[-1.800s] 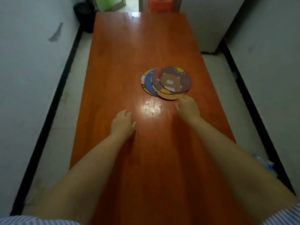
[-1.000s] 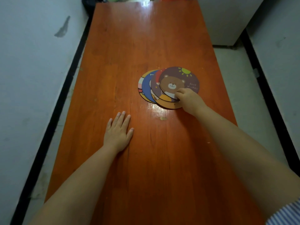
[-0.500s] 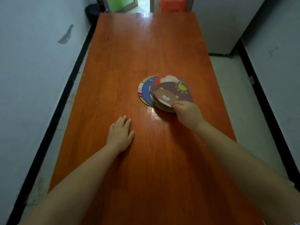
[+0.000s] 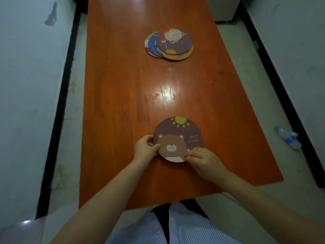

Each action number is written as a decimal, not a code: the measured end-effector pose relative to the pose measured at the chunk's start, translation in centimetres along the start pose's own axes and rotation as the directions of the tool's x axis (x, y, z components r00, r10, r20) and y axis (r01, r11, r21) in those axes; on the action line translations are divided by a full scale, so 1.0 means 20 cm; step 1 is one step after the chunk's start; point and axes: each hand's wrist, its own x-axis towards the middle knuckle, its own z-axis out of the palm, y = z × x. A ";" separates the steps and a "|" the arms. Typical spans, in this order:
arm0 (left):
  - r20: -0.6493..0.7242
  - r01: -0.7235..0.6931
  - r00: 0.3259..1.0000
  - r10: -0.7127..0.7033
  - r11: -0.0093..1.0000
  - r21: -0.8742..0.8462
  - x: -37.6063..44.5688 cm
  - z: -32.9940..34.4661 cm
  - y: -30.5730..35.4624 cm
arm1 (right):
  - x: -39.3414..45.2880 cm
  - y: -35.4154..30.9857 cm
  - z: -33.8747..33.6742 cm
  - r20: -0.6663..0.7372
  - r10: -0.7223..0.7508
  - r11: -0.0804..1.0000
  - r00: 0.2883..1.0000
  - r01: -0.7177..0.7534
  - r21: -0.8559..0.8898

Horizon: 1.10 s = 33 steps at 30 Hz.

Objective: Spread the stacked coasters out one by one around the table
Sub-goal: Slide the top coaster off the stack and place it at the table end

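bear coaster [image 4: 177, 138] between both hands

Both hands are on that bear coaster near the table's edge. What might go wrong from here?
1. The bear coaster is pinched by the left hand and right hand close to the near edge of the table; set down carelessly, it might slide off.
2. The remaining pile is already fanned unevenly, so grabbing the next one may drag several along.

Dim, soft focus, tabletop [image 4: 123, 85] glare
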 end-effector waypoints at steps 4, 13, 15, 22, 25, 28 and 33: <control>-0.014 -0.029 0.999 0.030 0.999 0.042 -0.20 0.04 -0.14 | -0.21 -0.16 0.01 0.085 0.081 0.997 0.993 -0.081 0.002; -0.051 -0.062 0.996 0.070 0.987 0.149 -0.30 0.09 -0.17 | -0.05 -0.15 -0.01 0.126 0.920 0.329 0.371 -0.907 0.264; -0.054 -0.059 0.996 0.069 0.982 0.178 -0.31 0.08 -0.17 | -0.02 -0.14 -0.01 0.162 0.947 0.220 0.277 -0.929 0.299; -0.082 -0.103 0.987 0.135 0.943 0.317 -0.37 0.07 -0.18 | -0.07 -0.09 0.00 0.192 0.948 0.194 0.253 -0.941 0.279; -0.107 -0.094 0.985 0.134 0.944 0.317 -0.40 0.09 -0.20 | -0.09 -0.09 0.00 0.179 0.938 0.249 0.296 -0.937 0.244; -0.142 -0.066 0.983 0.119 0.940 0.335 -0.41 0.11 -0.20 | -0.09 -0.09 0.00 0.169 0.931 0.288 0.325 -0.935 0.209; -0.138 -0.027 0.984 0.109 0.871 0.491 -0.44 0.14 -0.20 | -0.13 -0.12 0.00 0.111 0.907 0.396 0.406 -0.913 0.102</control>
